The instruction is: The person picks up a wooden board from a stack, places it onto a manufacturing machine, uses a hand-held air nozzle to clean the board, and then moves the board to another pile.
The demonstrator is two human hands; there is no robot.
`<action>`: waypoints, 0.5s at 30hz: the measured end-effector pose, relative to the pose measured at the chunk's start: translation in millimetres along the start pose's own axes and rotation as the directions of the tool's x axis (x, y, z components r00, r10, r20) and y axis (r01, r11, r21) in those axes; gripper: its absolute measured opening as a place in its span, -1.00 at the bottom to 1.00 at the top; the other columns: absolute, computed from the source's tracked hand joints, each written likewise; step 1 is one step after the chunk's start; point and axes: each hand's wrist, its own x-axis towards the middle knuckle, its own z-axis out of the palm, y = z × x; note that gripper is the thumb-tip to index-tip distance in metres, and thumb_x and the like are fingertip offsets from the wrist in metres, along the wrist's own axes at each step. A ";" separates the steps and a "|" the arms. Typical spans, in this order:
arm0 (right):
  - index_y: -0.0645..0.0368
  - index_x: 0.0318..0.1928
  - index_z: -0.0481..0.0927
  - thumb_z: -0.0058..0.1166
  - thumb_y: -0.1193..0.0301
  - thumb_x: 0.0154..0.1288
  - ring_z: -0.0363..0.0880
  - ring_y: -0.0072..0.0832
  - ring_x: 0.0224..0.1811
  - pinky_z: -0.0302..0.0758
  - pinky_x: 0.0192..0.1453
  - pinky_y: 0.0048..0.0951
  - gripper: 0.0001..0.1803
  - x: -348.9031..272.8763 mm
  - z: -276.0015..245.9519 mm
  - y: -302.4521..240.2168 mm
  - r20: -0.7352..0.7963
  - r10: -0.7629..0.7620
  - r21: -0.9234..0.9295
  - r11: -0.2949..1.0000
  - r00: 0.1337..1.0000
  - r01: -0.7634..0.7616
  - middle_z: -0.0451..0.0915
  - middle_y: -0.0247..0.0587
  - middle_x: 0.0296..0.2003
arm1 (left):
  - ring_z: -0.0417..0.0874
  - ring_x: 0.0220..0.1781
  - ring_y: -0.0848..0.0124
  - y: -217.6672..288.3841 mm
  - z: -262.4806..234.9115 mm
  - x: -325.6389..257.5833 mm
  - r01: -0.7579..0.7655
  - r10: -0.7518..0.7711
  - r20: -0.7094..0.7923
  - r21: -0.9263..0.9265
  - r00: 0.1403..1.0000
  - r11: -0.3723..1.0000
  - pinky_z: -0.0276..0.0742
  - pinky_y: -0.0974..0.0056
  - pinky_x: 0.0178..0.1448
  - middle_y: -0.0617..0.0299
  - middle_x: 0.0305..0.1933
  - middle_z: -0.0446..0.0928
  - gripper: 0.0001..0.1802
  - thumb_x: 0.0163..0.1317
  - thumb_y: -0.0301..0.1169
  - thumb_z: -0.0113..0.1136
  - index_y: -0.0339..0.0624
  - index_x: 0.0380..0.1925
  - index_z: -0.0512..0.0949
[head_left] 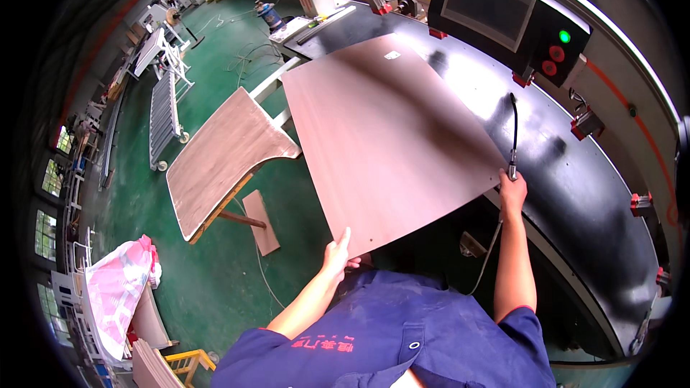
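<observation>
A large flat reddish-brown board [388, 151] spans from the black machine table [575, 201] toward my body, with a small white label [392, 55] near its far edge. My left hand [336, 259] is closed on its near left corner, thumb on top and fingers partly hidden beneath. At the near right corner, my right hand [512, 192] is closed around an air hose with a metal fitting [512, 171] and a thin black nozzle [514, 126] pointing up. That hand also touches the board's edge; whether it grips the board I cannot tell.
Left of the board stands a curved-edge wooden panel [226, 162] on a support. A control box [496, 14] with a dark screen hangs on the machine frame. A roller conveyor [165, 122] stands on the green floor; a pink-and-white sheet [118, 294] covers something at lower left.
</observation>
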 end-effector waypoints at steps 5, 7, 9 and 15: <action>0.30 -0.55 0.50 0.19 0.18 0.10 0.49 -0.38 -0.59 0.38 -0.41 -0.26 -0.61 19.5 -3.6 -21.6 0.256 0.117 -0.115 0.989 0.960 -0.090 0.47 -0.16 -0.69 | 0.55 -0.68 0.36 4.1 -42.3 -20.4 0.045 -0.036 -0.081 0.111 0.996 0.993 0.43 0.39 -0.72 0.08 -0.46 0.57 -0.25 0.24 0.23 -0.03 -0.40 -0.14 0.50; 0.27 -0.68 0.48 0.22 0.20 0.06 0.45 -0.42 -0.73 0.31 -0.57 -0.33 -0.59 45.8 11.8 27.5 0.226 0.054 -0.155 0.988 0.973 -0.019 0.46 -0.21 -0.76 | 0.54 -0.69 0.35 9.1 -52.9 -23.6 0.065 -0.050 -0.103 0.150 0.993 0.987 0.40 0.39 -0.73 0.08 -0.45 0.57 -0.22 0.22 0.26 -0.04 -0.40 -0.13 0.50; 0.24 -0.74 0.46 0.23 0.20 0.05 0.39 -0.45 -0.78 0.23 -0.64 -0.36 -0.57 35.4 14.2 17.5 0.371 0.189 -0.126 0.980 0.909 -0.152 0.43 -0.25 -0.81 | 0.54 -0.69 0.35 10.2 -66.7 -29.7 0.106 -0.077 -0.164 0.179 0.983 0.978 0.38 0.39 -0.74 0.08 -0.45 0.57 -0.19 0.21 0.28 -0.05 -0.40 -0.11 0.50; 0.20 -0.75 0.45 0.23 0.24 0.03 0.41 -0.44 -0.76 0.25 -0.62 -0.37 -0.61 9.1 26.4 29.1 0.545 0.211 0.018 0.965 0.811 -0.263 0.43 -0.25 -0.79 | 0.54 -0.71 0.31 15.7 -92.3 -27.2 0.113 -0.060 -0.214 0.244 0.975 0.963 0.38 0.37 -0.75 0.04 -0.45 0.57 -0.16 0.17 0.29 0.00 -0.45 -0.10 0.49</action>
